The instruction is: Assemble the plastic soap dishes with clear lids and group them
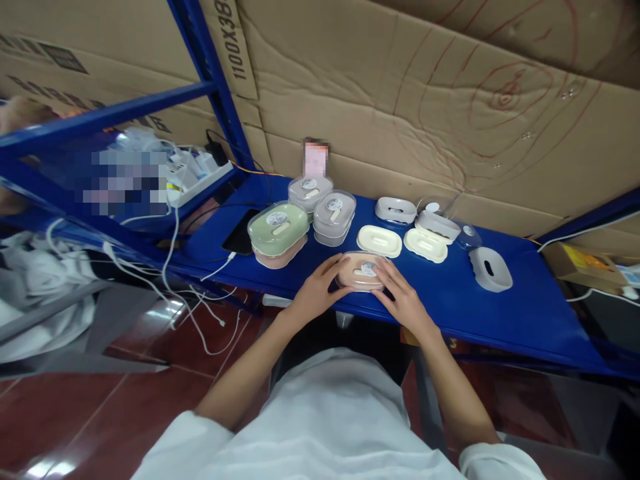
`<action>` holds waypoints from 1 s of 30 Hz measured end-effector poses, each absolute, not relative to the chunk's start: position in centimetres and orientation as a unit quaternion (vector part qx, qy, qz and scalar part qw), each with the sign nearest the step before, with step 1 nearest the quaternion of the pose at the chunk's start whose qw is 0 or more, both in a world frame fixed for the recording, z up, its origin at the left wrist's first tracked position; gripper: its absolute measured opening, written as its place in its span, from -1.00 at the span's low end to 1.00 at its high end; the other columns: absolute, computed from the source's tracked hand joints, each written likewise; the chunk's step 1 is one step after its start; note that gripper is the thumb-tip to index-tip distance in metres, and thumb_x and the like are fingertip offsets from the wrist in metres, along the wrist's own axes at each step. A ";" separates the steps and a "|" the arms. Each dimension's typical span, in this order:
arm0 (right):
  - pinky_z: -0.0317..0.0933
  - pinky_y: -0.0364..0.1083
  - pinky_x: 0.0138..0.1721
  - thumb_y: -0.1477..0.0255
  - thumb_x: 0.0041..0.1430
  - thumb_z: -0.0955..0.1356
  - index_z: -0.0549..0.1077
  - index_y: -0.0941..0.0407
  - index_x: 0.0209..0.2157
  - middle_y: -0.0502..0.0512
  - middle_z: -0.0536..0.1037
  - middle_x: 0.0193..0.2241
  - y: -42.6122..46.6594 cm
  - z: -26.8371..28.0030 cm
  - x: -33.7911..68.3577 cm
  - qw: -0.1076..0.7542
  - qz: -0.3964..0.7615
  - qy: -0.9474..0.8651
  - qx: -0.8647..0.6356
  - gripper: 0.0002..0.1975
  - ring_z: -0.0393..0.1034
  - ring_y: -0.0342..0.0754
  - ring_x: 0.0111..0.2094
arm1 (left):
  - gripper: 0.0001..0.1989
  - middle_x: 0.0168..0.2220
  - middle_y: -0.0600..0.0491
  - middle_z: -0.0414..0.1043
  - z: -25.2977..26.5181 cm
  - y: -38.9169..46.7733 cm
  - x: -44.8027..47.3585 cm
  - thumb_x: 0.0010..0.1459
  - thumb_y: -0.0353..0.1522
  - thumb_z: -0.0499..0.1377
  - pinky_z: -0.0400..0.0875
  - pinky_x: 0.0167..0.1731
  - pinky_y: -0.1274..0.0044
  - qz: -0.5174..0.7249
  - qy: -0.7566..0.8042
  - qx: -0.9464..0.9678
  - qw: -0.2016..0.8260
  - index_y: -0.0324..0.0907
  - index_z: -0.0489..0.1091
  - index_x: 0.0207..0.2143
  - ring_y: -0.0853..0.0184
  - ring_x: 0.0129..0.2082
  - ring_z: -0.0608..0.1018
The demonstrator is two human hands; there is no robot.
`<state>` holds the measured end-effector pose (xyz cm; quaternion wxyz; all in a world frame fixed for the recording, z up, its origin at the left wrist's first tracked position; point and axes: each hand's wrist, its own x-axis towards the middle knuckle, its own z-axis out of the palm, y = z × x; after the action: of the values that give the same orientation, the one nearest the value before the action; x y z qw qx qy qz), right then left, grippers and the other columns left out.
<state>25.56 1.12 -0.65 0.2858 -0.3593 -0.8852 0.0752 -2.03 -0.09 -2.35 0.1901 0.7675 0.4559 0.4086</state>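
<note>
A pink soap box (357, 272) with a clear lid and a round label lies near the front edge of the blue shelf. My left hand (326, 287) grips its left end, thumb at the front and fingers at the back. Its right end is in my right hand (400, 293), whose fingers rest over the lid beside the label. Just behind it are two cream oval trays (379, 241). A green lidded soap box (279, 229) sits on a pink one to the left, with grey lidded boxes (335, 217) next to it.
Grey open box parts (491, 269) and clear lids (469, 235) lie at the right on the blue shelf (535, 320). A black phone (242, 231) with a white cable is at the left. Cardboard stands behind. Another person's hand (25, 115) shows at far left.
</note>
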 end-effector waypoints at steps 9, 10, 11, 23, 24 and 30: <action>0.15 0.30 0.44 0.23 0.52 0.27 -0.13 -0.14 0.56 0.16 0.01 0.55 1.3 -0.1 25.2 0.229 0.074 -0.883 -0.402 -0.26 0.01 0.21 0.52 | -0.40 0.33 -0.21 0.26 -3.7 -4.6 -5.0 0.24 -0.19 0.40 0.37 0.35 0.08 0.432 0.543 0.718 0.061 -0.07 0.28 0.24 -0.04 0.39 0.36; 0.11 0.33 0.45 0.23 0.52 0.26 -0.11 -0.12 0.56 0.18 0.03 0.54 1.4 -0.2 25.2 0.230 0.067 -0.882 -0.407 -0.28 0.00 0.22 0.52 | -0.43 0.30 -0.21 0.29 -3.7 -5.2 -5.4 0.23 -0.19 0.40 0.39 0.32 0.08 0.439 0.550 0.709 0.035 -0.08 0.29 0.20 -0.04 0.36 0.38; 0.09 0.35 0.45 0.23 0.53 0.25 -0.09 -0.11 0.56 0.20 0.03 0.54 1.5 -0.2 25.1 0.229 0.061 -0.880 -0.412 -0.30 -0.02 0.23 0.53 | -0.47 0.27 -0.20 0.33 -3.5 -5.6 -5.7 0.23 -0.19 0.40 0.41 0.29 0.09 0.444 0.557 0.702 0.009 -0.08 0.31 0.16 -0.04 0.32 0.42; 0.13 0.34 0.40 0.16 0.54 0.20 0.23 0.02 0.45 0.30 0.17 0.49 1.6 -1.2 25.3 0.218 0.050 -0.861 -0.456 -0.44 0.10 0.26 0.48 | -0.46 0.19 -0.29 0.47 -1.8 -3.9 -3.9 0.31 -0.06 0.31 0.47 0.10 0.12 0.391 0.625 0.669 -0.096 -0.17 0.40 0.19 -0.14 0.17 0.54; 0.11 0.33 0.41 0.15 0.54 0.20 0.23 0.03 0.45 0.30 0.17 0.49 1.6 -1.2 25.3 0.216 0.048 -0.860 -0.461 -0.43 0.09 0.26 0.48 | -0.46 0.22 -0.29 0.46 -1.6 -3.9 -3.6 0.34 -0.08 0.27 0.47 0.11 0.13 0.374 0.630 0.673 -0.098 -0.18 0.39 0.23 -0.14 0.18 0.53; -0.19 0.35 0.51 0.08 0.54 0.15 0.03 0.03 0.54 0.23 -0.05 0.56 2.0 -1.6 25.2 0.196 0.032 -0.837 -0.509 -0.33 -0.20 0.22 0.57 | -0.45 0.33 -0.33 0.38 -0.6 -3.1 -2.6 0.45 -0.15 0.12 0.49 0.08 0.18 0.292 0.652 0.691 -0.107 -0.24 0.31 0.35 -0.12 0.20 0.54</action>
<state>25.17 2.02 -1.62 0.1965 -0.5091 -0.8374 0.0321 -2.58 -3.14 -0.65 -0.1074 0.6913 0.6522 0.2918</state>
